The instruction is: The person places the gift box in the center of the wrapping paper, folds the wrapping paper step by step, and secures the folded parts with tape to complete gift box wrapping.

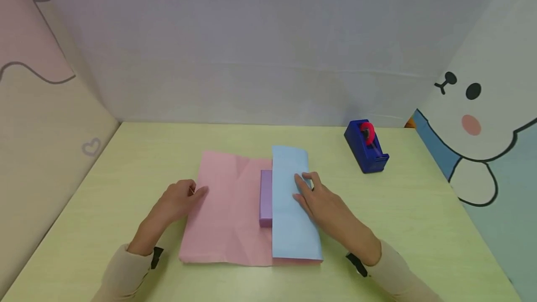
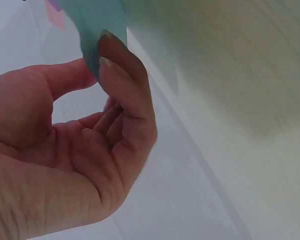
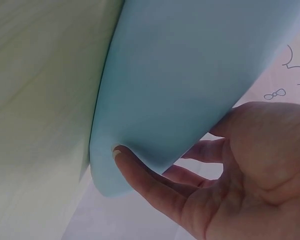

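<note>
A sheet of wrapping paper (image 1: 226, 209), pink inside and blue outside, lies spread on the table. Its right part is folded over as a blue flap (image 1: 291, 227). A purple box (image 1: 265, 199) shows beside the flap, its right part hidden under it. At the sheet's left edge my left hand (image 1: 178, 202) pinches the paper, thumb on the pink face and fingers behind on the blue. My right hand (image 1: 329, 206) grips the folded side, thumb over the flap and fingers curved at the fold; in the right wrist view a finger (image 3: 145, 182) dents the blue paper.
A blue tape dispenser (image 1: 369, 150) with a red-cored roll stands at the back right of the pale table (image 1: 147, 153). A white wall (image 1: 268, 59) rises behind it. The right wall carries a cartoon animal (image 1: 465, 129).
</note>
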Available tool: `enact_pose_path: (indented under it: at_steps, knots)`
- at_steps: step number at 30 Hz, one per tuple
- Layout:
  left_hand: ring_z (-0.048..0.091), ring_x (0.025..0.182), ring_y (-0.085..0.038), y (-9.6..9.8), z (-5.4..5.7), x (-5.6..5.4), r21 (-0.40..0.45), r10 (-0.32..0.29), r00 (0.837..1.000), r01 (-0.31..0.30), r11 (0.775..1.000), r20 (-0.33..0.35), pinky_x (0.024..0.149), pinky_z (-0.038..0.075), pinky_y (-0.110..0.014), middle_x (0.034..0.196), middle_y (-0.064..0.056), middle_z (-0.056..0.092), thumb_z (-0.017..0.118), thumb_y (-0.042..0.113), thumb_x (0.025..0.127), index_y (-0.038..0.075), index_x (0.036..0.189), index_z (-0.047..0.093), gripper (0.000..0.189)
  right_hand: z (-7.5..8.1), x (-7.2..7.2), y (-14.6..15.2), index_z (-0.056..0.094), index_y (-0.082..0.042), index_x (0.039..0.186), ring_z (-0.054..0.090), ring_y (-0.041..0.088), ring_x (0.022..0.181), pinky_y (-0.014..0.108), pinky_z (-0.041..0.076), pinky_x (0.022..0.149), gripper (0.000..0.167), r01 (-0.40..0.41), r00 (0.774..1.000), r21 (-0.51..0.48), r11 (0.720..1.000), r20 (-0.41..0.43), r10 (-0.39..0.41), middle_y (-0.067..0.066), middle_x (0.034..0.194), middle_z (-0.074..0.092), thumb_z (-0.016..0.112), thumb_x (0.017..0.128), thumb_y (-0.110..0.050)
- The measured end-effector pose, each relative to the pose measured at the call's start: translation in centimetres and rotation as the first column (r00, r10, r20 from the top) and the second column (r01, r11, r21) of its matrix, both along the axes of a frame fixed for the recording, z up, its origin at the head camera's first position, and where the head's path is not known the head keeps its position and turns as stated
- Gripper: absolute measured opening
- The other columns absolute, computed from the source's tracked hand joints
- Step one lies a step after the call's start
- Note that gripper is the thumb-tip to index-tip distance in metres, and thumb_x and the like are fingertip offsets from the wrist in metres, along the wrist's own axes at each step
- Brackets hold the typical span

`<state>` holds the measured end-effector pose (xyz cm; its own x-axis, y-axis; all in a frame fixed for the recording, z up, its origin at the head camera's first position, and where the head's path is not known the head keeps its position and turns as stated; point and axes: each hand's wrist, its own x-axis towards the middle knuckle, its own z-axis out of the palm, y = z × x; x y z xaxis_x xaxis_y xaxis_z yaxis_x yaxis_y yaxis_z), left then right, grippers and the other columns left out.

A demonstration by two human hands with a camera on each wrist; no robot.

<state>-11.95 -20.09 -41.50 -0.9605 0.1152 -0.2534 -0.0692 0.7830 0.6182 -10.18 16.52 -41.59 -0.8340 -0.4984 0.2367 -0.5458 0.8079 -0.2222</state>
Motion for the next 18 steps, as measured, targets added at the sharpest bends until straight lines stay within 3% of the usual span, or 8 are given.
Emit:
enact_pose_path:
  at_steps: [5, 12, 18]
  knots:
    - [0.054, 0.05, -0.018, 0.07, 0.28, -0.07, 0.104, -0.017, 0.999, 0.021, 0.994, -0.04, 0.048, 0.042, -0.031, 0.059, -0.003, 0.051, 0.055, 0.026, 0.107, 0.004, 0.078, 0.052, 0.037, 0.01, -0.02, 0.01, 0.052, 0.002, 0.144, 0.064, 0.024, 0.081, 0.023, 0.043, 0.05, 0.048, 0.001, 1.0, -0.001, 1.0, 0.006, -0.001, 0.025, 0.134, 0.049, 0.063, 0.104, -0.021]
    - [0.053, 0.05, -0.02, 0.14, 0.81, -0.16, 0.21, -0.03, 0.993, 0.055, 0.976, -0.118, 0.047, 0.041, -0.031, 0.058, -0.002, 0.048, 0.047, 0.032, 0.111, 0.008, 0.071, 0.048, 0.046, -0.01, 0.01, 0.11, 0.051, 0.002, 0.145, 0.064, 0.023, 0.082, 0.024, 0.046, 0.052, 0.048, -0.002, 1.0, 0.003, 1.0, 0.012, 0.002, 0.025, 0.135, 0.049, 0.062, 0.105, -0.021]
    - [0.048, 0.049, -0.019, 0.41, 0.84, -0.16, 0.295, 0.0, 0.99, 0.041, 0.955, -0.138, 0.047, 0.039, -0.031, 0.057, -0.004, 0.048, 0.043, 0.036, 0.112, 0.008, 0.072, 0.048, 0.049, -0.12, -0.1, 0.11, 0.051, 0.003, 0.145, 0.064, 0.023, 0.081, 0.025, 0.049, 0.052, 0.048, -0.012, 1.0, 0.008, 1.0, -0.001, 0.012, 0.025, 0.134, 0.049, 0.062, 0.105, -0.021]
